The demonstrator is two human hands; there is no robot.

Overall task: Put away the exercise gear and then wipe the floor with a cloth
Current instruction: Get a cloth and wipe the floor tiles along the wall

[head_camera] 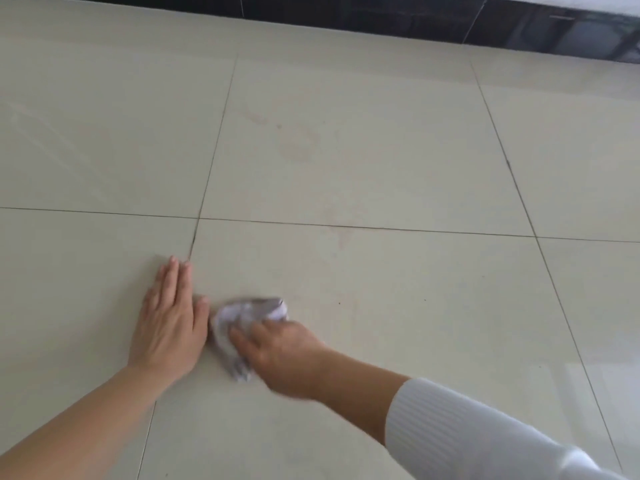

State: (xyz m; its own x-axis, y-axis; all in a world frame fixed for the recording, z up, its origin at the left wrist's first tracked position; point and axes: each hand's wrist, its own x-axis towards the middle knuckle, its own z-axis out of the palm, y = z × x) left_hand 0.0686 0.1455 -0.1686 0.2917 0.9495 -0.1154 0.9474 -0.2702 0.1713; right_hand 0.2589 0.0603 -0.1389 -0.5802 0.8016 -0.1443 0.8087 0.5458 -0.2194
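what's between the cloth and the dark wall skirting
Head view: only bare beige floor tiles with faint stains, between the crumpled white cloth and the dark skirting.

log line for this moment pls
phase: wiping floor | right hand: grips cloth on floor | left hand: flat on floor beside cloth, fingers straight

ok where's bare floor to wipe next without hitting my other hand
Bare tiles run ahead of the cloth to the dark skirting, and right of the right hand. Crowded only left of the cloth, where the left hand lies flat.
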